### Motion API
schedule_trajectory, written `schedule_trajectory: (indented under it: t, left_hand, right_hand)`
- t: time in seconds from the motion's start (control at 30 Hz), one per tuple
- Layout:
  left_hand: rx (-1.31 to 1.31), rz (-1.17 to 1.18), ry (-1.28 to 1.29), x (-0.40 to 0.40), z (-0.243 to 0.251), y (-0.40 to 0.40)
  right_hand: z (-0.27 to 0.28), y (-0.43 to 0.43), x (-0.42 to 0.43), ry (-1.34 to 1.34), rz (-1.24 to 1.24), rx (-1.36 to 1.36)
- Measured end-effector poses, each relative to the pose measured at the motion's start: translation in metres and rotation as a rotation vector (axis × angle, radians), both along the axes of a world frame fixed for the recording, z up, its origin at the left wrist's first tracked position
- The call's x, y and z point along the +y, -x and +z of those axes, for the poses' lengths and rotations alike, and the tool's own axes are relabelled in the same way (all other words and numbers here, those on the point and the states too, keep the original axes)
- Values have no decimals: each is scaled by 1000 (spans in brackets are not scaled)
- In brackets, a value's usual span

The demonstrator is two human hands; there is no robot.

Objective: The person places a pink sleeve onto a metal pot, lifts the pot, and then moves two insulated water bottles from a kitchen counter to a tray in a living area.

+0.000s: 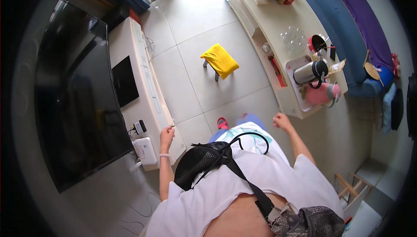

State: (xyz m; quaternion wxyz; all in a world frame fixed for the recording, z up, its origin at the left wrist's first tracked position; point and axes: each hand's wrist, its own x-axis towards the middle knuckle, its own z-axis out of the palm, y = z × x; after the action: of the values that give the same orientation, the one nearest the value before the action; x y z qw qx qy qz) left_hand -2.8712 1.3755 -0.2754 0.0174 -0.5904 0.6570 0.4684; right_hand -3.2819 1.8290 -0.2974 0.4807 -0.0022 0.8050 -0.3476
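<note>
My left hand (167,136), with a beaded bracelet at its wrist, is raised beside the front edge of the low white TV cabinet (153,80). Its fingers are curled and I see nothing held in them. On the other side, my right hand (281,121) hangs near the corner of a long cream table (267,18), fingers loosely curled around nothing visible. Ahead on the tiled floor stands a small stool with a yellow cloth cover (220,60). A black mesh bag (202,160) hangs on a strap across my front.
A steel thermos jug (306,72) and a pink jug (317,94) rest on a tray at the table's near end, with clear glassware (293,40) beyond. A large television (81,90) stands at the left, near a white router-like box (145,150). A blue sofa (329,18) lies behind the table.
</note>
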Motion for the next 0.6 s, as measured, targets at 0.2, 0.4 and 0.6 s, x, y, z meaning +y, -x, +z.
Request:
schedule_trajectory:
  t: [0.2,0.4,0.6]
  left_hand:
    - [91,-162,8,-115,11,71]
    - [128,-269,65,-208,54,155]
    - [-71,-489,80,-303,63,175]
  right_hand:
    - [33,11,-84,-24,12,-6]
    - [6,11,-117,-332,-190,-112]
    - [-71,26,-205,-220,-168,-196]
